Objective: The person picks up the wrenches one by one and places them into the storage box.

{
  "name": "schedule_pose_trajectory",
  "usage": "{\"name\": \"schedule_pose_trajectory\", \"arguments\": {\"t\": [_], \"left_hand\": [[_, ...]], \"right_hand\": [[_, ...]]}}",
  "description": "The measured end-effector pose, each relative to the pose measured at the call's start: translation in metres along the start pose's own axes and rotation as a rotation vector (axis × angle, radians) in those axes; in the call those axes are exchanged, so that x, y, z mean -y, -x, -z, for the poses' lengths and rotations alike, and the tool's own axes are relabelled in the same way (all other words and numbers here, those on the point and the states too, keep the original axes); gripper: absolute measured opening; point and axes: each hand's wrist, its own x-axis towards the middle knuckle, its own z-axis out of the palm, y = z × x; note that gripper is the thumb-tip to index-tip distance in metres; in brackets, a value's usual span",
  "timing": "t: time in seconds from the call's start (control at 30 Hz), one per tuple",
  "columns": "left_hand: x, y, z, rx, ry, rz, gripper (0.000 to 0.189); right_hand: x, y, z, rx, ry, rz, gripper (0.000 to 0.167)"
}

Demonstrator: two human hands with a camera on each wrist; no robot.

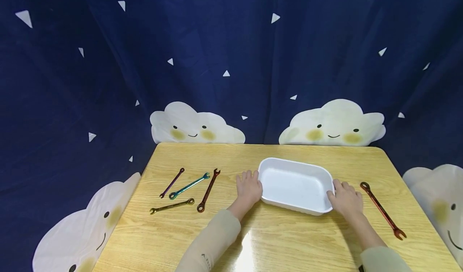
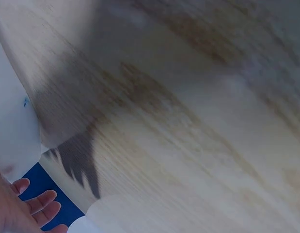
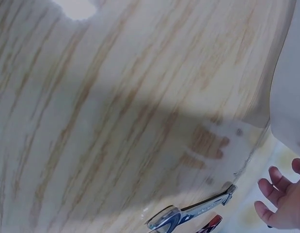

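Observation:
A white rectangular tub (image 1: 294, 181) sits between my two hands, its hollow side up and the inside bare. At its left end my left hand (image 1: 248, 187) grips the rim, with the thumb at the edge and the fingers outside. My right hand (image 1: 345, 197) holds the right end, thumb over the rim and fingers loosely spread along the outer wall. In both wrist views the tub's white wall (image 2: 14, 107) is just above the bent fingers, and the thumbs are partly hidden.
Left of the tub lie a purple wrench (image 1: 172, 183), a teal wrench (image 1: 189, 187), a gold wrench (image 1: 171, 206) and a dark red wrench (image 1: 208, 191). A longer red wrench (image 1: 383, 211) lies right of my right hand. A dark blue curtain (image 1: 231, 43) surrounds the wooden table (image 1: 289, 240).

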Motion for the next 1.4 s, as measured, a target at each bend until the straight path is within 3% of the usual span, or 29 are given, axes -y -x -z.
{"name": "schedule_pose_trajectory", "arguments": {"t": [0.43,0.83,1.4], "left_hand": [[0.006,0.01,-0.001,-0.031,0.034,0.02,0.029],[0.013,0.02,-0.002,-0.038,0.053,0.045,0.037],[0.02,0.03,-0.005,-0.062,0.056,0.063,0.035]], "right_hand": [[0.006,-0.007,0.0,0.014,0.023,0.029,0.044],[0.011,-0.013,-0.002,0.033,0.041,0.071,0.045],[0.02,-0.017,-0.003,0.068,0.048,0.089,0.05]]}}
